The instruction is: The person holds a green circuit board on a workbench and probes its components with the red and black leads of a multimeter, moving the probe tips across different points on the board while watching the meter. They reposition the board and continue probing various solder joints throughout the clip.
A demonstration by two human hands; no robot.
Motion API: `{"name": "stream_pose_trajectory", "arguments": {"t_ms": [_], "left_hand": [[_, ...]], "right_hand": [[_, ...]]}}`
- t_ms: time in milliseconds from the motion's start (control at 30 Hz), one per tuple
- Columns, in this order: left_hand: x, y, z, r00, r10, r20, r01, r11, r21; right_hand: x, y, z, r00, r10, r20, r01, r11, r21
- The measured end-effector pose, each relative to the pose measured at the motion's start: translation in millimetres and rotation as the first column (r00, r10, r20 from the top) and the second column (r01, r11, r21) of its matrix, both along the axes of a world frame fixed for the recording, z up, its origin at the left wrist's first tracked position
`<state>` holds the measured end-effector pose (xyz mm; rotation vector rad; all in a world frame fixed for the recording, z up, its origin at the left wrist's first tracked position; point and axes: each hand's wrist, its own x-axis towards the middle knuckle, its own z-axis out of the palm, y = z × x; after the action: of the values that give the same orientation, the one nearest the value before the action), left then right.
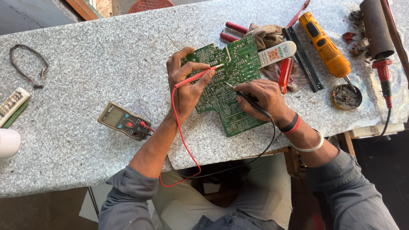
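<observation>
Lying flat at the left on the speckled stone-grey counter (76, 64) where its screen faces up for reading, a small boxy multimeter (124, 121) feeds two flexible leads to the hands. The left hand (186, 83) is closed pen-style round the slim red probe (198, 76), its tip pressed to the green circuit board (228, 85), which it also pins flat. The right hand (262, 97) pinches the black probe (251, 100) likewise, slanted onto the board's dotted solder side; beyond lie a white remote (277, 53) and an orange electric screwdriver (324, 44).
</observation>
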<state>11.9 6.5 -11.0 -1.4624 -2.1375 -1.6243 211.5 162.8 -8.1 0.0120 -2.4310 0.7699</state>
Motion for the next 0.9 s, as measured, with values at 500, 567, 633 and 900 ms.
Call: {"name": "stream_pose_trajectory", "arguments": {"t_ms": [500,567,633,900], "left_hand": [[0.0,0.1,0.6,1.000,-0.001,0.001,0.001,1.000,-0.002],[0.3,0.1,0.7,1.000,0.001,-0.004,-0.001,1.000,-0.002],[0.7,0.2,0.5,1.000,0.003,-0.006,-0.003,1.000,-0.003],[-0.1,0.2,-0.7,1.000,0.002,-0.008,-0.002,1.000,0.001]], "right_hand": [[-0.5,0.0,-0.1,0.999,0.015,-0.030,-0.014,1.000,0.018],[-0.4,-0.2,0.4,1.000,0.014,-0.027,-0.014,1.000,0.017],[-0.1,-0.3,0.7,1.000,0.013,-0.020,-0.013,1.000,0.017],[0.2,0.1,1.2,1.000,0.007,-0.001,-0.007,1.000,0.014]]}}
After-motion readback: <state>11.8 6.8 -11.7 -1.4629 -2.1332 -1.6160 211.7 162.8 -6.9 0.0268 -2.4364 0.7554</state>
